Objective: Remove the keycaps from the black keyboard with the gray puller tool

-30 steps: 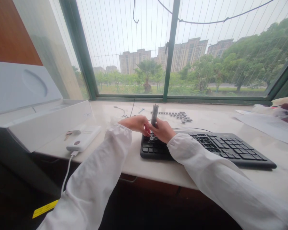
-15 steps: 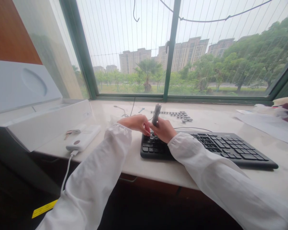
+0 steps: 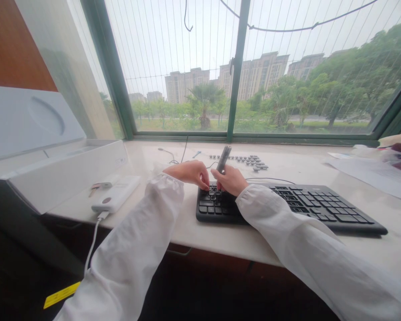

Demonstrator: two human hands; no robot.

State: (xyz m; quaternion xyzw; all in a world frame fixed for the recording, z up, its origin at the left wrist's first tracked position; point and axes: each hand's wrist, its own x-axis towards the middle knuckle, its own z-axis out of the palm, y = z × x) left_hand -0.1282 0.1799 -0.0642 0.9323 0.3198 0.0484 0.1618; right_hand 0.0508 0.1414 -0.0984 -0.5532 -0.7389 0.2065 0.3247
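A black keyboard (image 3: 347, 218) lies near the desk's front edge, with some keycaps off it. My right hand (image 3: 232, 179) is wrapped round a dark grey handheld tool (image 3: 224, 158), which leans upright over the keyboard's left part. Just left of it, my left hand (image 3: 195, 173) bends down to the keyboard's upper left corner with its fingertips pressed together; whatever they may hold is too small to make out. Loose keycaps (image 3: 254, 160) lie in rows on the desk behind my right hand.
An open white box (image 3: 67, 178) stands at the left. Beside it are a white power bank (image 3: 112, 199) with a cable plugged in and a key. Thin cables (image 3: 167, 154) lie behind my left hand. Papers and a plastic bag (image 3: 377, 171) are at the right.
My right hand has shifted slightly right, away from my left hand, and the tool in it now leans more to the right. My left hand has hardly moved.
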